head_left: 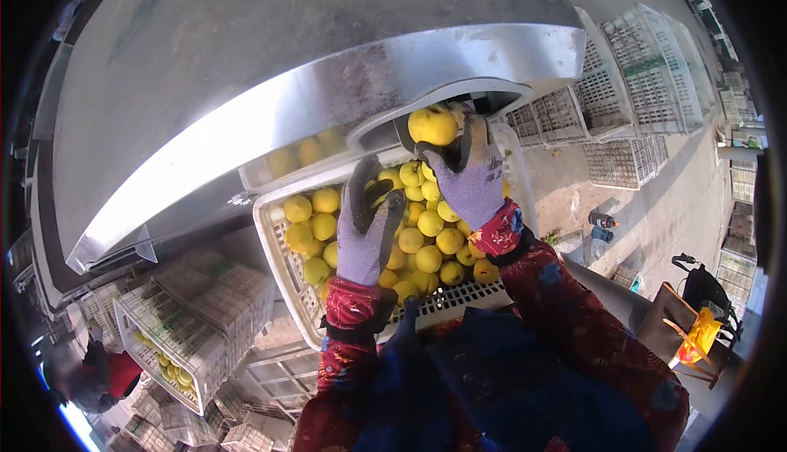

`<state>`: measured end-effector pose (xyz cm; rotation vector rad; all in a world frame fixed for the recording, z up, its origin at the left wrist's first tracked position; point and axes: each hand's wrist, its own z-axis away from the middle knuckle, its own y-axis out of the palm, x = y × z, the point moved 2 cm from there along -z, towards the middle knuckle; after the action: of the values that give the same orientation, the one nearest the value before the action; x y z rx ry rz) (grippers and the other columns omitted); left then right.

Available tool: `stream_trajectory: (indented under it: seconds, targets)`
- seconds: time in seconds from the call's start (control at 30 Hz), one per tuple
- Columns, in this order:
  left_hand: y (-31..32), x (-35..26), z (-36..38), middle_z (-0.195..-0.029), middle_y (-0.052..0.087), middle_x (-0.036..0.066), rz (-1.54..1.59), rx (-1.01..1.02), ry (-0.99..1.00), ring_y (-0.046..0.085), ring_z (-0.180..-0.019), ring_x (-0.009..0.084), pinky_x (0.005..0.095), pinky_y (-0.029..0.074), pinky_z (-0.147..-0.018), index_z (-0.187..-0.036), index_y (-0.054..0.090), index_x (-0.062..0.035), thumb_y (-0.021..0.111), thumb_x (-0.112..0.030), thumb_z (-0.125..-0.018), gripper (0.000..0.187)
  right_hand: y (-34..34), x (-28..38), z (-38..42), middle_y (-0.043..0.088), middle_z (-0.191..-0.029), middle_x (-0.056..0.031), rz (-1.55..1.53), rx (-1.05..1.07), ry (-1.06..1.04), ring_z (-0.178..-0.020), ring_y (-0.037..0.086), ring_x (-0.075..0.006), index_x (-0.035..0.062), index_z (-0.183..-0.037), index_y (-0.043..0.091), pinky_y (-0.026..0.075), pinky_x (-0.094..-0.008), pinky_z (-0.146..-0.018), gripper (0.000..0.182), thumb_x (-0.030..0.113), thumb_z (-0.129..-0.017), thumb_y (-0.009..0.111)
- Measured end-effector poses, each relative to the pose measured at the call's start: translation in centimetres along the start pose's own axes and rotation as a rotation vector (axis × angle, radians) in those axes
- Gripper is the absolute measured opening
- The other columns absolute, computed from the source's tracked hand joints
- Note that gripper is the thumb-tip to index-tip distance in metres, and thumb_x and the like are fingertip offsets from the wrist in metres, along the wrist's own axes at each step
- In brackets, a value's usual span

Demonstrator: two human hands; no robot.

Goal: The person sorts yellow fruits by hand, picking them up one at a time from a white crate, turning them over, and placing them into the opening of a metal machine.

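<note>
My right hand (pixel 475 161), in a grey glove with dark fingertips, grips a large round yellow fruit (pixel 433 126) at the mouth of a metal opening (pixel 377 134). Below it, a white plastic crate (pixel 275 259) is filled with many similar yellow fruits (pixel 429 223). My left hand (pixel 366 227), gloved the same way, reaches over the fruit in the crate with thumb and fingers apart. Fruit shows in the gap between them. Both forearms wear red patterned sleeves.
A wide metal surface with a shiny curved edge (pixel 328 79) spans the area ahead. Stacked white crates stand right (pixel 648 67) and lower left (pixel 197 321), some fruit inside the latter. A person (pixel 90 377) is at far left. A chair (pixel 676 329) holds a bag.
</note>
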<state>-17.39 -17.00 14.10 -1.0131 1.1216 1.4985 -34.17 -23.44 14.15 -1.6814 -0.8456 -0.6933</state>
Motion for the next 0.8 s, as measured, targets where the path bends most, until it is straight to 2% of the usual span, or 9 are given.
stream_trajectory:
  seconds: [0.1, 0.2, 0.23, 0.33, 0.43, 0.5, 0.6, 0.7, 0.8]
  targets:
    - [-3.2, 5.0, 1.2, -0.134, 0.053, 0.013, -0.412, 0.061, -0.130, 0.056, -0.117, 0.0204, 0.0337, 0.050, -0.095, -0.144, 0.044, -0.0042, 0.067, -0.013, -0.092, 0.057, 3.4, -1.4, -3.5, 0.054, -0.121, -0.0305, 0.390, -0.104, -0.189, -0.107, 0.056, -0.0488, -0.0053, -0.127, 0.046, 0.047, -0.0524, -0.091, 0.068, 0.034, -0.081, 0.078]
    - [-2.0, 10.2, 2.5, -0.132, 0.054, 0.018, -0.845, 0.215, -0.100, 0.056, -0.117, 0.0351, 0.0470, 0.047, -0.097, -0.138, 0.050, -0.0075, 0.075, -0.032, -0.084, 0.064, 0.3, 0.2, -5.1, 0.059, -0.117, -0.0296, 0.186, -0.016, -0.136, -0.104, 0.060, -0.0463, -0.0042, -0.122, 0.051, 0.049, -0.0501, -0.089, 0.065, 0.036, -0.080, 0.080]
    - [-0.7, 12.2, 2.7, -0.134, 0.052, 0.022, -0.895, 0.340, -0.118, 0.052, -0.120, 0.0434, 0.0523, 0.044, -0.100, -0.140, 0.047, -0.0082, 0.075, -0.038, -0.083, 0.070, -1.3, 0.9, -5.3, 0.066, -0.103, -0.0249, 0.191, 0.050, -0.020, -0.095, 0.065, -0.0419, -0.0021, -0.117, 0.056, 0.051, -0.0477, -0.085, 0.057, 0.036, -0.082, 0.079]
    - [4.0, 15.3, 2.7, -0.140, 0.046, 0.024, -1.296, 0.575, -0.272, 0.048, -0.125, 0.0452, 0.0540, 0.045, -0.097, -0.144, 0.043, -0.0151, 0.072, -0.040, -0.083, 0.072, -5.4, 0.2, -3.6, 0.070, -0.088, -0.0189, -0.147, 0.129, 0.069, -0.089, 0.068, -0.0367, -0.0003, -0.116, 0.056, 0.054, -0.0443, -0.079, 0.044, 0.030, -0.089, 0.072]
    - [6.6, 17.0, 2.2, -0.144, 0.043, 0.022, -1.530, 0.697, -0.283, 0.045, -0.128, 0.0446, 0.0558, 0.047, -0.090, -0.146, 0.043, -0.0232, 0.064, -0.032, -0.088, 0.063, -7.3, -7.1, 1.3, 0.069, -0.114, -0.0170, 0.449, 0.372, 0.027, -0.087, 0.072, -0.0308, 0.0000, -0.124, 0.055, 0.056, -0.0405, -0.073, 0.042, 0.018, -0.088, 0.067]
    - [7.0, 17.9, 2.2, -0.144, 0.043, 0.022, -1.571, 0.727, -0.301, 0.046, -0.128, 0.0436, 0.0543, 0.048, -0.088, -0.148, 0.041, -0.0262, 0.059, -0.027, -0.090, 0.061, -7.2, -9.4, 4.6, 0.057, -0.134, -0.0193, 0.853, 0.684, 0.117, -0.097, 0.071, -0.0312, 0.0019, -0.132, 0.047, 0.056, -0.0420, -0.075, 0.053, 0.017, -0.085, 0.066]
    - [7.4, 17.2, 2.6, -0.141, 0.047, 0.020, -1.606, 0.912, -0.198, 0.050, -0.123, 0.0418, 0.0524, 0.049, -0.085, -0.149, 0.041, -0.0280, 0.057, -0.023, -0.090, 0.061, -3.3, -13.1, 7.7, 0.048, -0.141, -0.0226, 1.195, 0.792, -0.001, -0.099, 0.068, -0.0356, 0.0037, -0.134, 0.046, 0.055, -0.0442, -0.077, 0.061, 0.020, -0.080, 0.069]
    - [7.9, 17.1, 3.9, -0.137, 0.049, 0.019, -1.626, 0.851, -0.115, 0.056, -0.109, 0.0375, 0.0481, 0.050, -0.078, -0.143, 0.048, -0.0261, 0.059, -0.024, -0.089, 0.055, -3.4, -12.1, 5.7, 0.053, -0.135, -0.0241, 1.045, 0.937, 0.148, -0.094, 0.068, -0.0354, 0.0049, -0.137, 0.046, 0.055, -0.0449, -0.077, 0.062, 0.017, -0.081, 0.070]
    - [9.3, 23.2, 4.8, -0.137, 0.049, 0.015, -1.733, 0.697, 0.085, 0.058, -0.098, 0.0331, 0.0448, 0.049, -0.067, -0.130, 0.057, -0.0199, 0.061, -0.026, -0.087, 0.044, -6.2, -11.3, 5.4, 0.057, -0.129, -0.0181, 0.289, 0.673, 0.102, -0.089, 0.068, -0.0280, 0.0052, -0.138, 0.047, 0.055, -0.0379, -0.074, 0.062, 0.014, -0.082, 0.072]
